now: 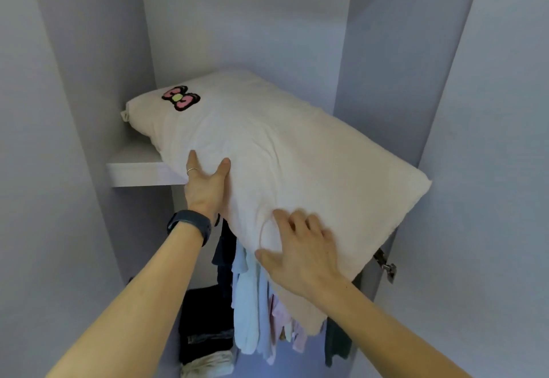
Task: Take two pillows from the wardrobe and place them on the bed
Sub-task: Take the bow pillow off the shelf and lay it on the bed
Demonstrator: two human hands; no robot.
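A cream pillow (276,151) with a pink bow patch near its far left corner lies half on the upper wardrobe shelf (139,169), its near end sticking out past the shelf edge. My left hand (206,186) grips the pillow's near left side, thumb and a ringed finger on top. My right hand (300,249) presses on the near bottom corner, fingers spread over the fabric. Only one pillow is visible; no bed is in view.
Clothes (252,297) hang below the shelf, and folded dark and light garments (208,336) are stacked at the wardrobe bottom. An open door with a metal hinge (386,264) stands at the right. Pale wardrobe walls close in left and right.
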